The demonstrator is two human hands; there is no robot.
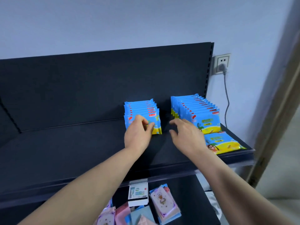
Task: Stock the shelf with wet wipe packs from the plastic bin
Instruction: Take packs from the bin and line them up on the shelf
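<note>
On the dark shelf [78,151], left hand [138,134] pinching front wipe pack [157,126] of left row [139,107], right hand [185,133] loosely open, empty, beside right row [199,108].

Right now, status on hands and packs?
Left hand grips front pack of left row. Right hand open beside right row. Loose pack lies flat before right row.

Wall socket [222,60] with grey cable [226,95] plugged in, right wall; white box [138,194] beside pastel packs [164,203] below.
</note>
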